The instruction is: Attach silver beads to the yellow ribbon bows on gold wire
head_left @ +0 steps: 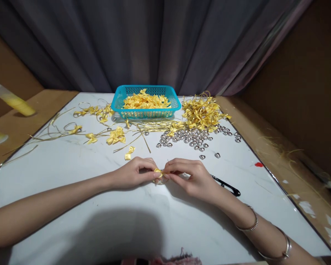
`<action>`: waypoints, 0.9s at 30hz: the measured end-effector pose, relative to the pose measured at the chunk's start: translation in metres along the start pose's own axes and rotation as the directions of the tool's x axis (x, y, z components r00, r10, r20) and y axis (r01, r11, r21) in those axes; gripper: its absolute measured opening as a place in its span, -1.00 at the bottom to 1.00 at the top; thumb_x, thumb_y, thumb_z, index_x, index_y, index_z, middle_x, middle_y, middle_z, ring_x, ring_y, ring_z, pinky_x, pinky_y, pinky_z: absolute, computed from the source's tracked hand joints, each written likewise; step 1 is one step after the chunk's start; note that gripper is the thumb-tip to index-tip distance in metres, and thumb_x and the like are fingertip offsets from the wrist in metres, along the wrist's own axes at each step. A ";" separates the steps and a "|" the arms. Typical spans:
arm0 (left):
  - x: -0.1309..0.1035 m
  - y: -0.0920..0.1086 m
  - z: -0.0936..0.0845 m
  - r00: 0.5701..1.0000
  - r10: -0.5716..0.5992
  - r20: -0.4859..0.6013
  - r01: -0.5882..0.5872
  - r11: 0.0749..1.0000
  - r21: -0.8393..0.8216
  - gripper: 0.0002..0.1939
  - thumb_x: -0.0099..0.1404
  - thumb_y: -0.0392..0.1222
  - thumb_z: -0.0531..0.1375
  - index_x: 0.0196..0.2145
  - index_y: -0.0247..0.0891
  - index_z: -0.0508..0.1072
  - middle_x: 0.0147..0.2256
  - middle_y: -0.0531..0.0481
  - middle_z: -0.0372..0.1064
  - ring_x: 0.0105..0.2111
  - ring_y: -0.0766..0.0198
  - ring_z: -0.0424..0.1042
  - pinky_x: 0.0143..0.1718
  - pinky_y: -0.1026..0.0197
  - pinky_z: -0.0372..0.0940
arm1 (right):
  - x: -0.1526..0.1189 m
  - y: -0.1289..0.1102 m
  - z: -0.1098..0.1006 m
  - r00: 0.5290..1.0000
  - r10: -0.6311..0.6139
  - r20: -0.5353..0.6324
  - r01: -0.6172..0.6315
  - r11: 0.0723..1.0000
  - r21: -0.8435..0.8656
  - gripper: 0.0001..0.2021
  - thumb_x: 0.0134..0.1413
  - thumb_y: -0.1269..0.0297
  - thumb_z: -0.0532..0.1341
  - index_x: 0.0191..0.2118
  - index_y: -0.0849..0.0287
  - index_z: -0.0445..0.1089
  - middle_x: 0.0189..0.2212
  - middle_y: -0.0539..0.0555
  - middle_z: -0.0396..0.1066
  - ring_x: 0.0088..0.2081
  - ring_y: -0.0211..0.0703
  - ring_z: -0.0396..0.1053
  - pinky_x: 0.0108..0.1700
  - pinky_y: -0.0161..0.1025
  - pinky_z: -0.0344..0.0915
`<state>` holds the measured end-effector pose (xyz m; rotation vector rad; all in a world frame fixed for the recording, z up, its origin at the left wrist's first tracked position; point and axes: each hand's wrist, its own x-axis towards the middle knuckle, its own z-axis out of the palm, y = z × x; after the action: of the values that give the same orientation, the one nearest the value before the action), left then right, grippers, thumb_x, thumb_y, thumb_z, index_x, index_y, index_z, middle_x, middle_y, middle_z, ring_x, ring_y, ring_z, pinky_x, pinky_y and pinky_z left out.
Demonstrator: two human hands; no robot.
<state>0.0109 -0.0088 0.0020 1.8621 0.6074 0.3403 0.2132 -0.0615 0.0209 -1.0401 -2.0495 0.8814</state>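
Note:
Near the middle of the white table (105, 217), my left hand (139, 172) pinches a small yellow bow (158, 171) between thumb and fingers. My right hand (188, 176) meets it from the right, its fingertips closed on thin gold cord (166, 173) beside the bow. A loop of cord hangs just below the fingertips. Just beyond my hands lie loose yellow bows (129, 153). Silver heart-shaped pieces (194, 139) are spread past my right hand.
A turquoise basket (146, 113) of yellow bows stands at the back, with a pile of corded bows (202, 112) to its right. Gold cords (154, 126) lie before it. A black tool (228, 187) lies behind my right wrist. Yellow spools (15, 103) stand far left.

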 end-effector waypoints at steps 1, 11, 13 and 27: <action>0.000 0.000 0.000 1.000 0.001 -0.002 -0.001 1.000 -0.001 -0.72 0.31 -0.14 0.07 -0.38 -0.33 0.50 -0.38 -0.06 0.39 -0.33 0.28 0.35 -0.27 0.25 0.21 | 0.000 0.000 0.000 1.000 0.002 0.000 -0.002 1.000 0.000 -0.85 0.08 0.49 0.13 -0.34 0.24 0.45 -0.39 0.09 0.44 -0.38 -0.26 0.37 -0.33 -0.28 0.32; 0.000 0.002 -0.001 0.999 -0.028 -0.029 0.026 0.997 -0.073 -0.72 0.29 -0.12 0.09 -0.40 -0.32 0.51 -0.37 -0.08 0.40 -0.30 0.25 0.37 -0.23 0.22 0.23 | 0.001 0.001 -0.013 0.997 0.030 -0.077 -0.032 0.999 -0.020 -0.82 0.10 0.44 0.12 -0.25 0.20 0.46 -0.28 0.12 0.47 -0.29 -0.22 0.42 -0.35 -0.30 0.39; 0.000 0.002 -0.001 0.998 -0.050 -0.046 0.045 0.994 -0.103 -0.73 0.29 -0.12 0.10 -0.40 -0.32 0.51 -0.37 -0.07 0.41 -0.30 0.25 0.38 -0.23 0.23 0.23 | 0.000 0.001 -0.021 0.985 0.057 -0.164 -0.058 0.998 0.002 -0.79 0.12 0.44 0.10 -0.21 0.17 0.47 -0.26 0.12 0.49 -0.28 -0.19 0.45 -0.30 -0.25 0.42; 0.000 0.011 0.011 0.933 -0.233 -0.275 0.135 0.934 -0.331 -0.74 0.20 -0.11 0.16 -0.47 -0.36 0.52 -0.41 -0.07 0.45 -0.35 0.24 0.36 -0.25 0.22 0.20 | -0.002 -0.018 -0.015 0.912 0.383 0.147 -0.400 0.749 0.529 -0.89 0.02 0.30 0.26 -0.32 0.22 0.43 -0.59 0.03 0.47 -0.54 -0.25 0.45 -0.43 -0.31 0.44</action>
<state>0.0193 -0.0207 0.0085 1.4478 0.8863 0.5746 0.2184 -0.0672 0.0428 -1.1343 -1.4521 1.6001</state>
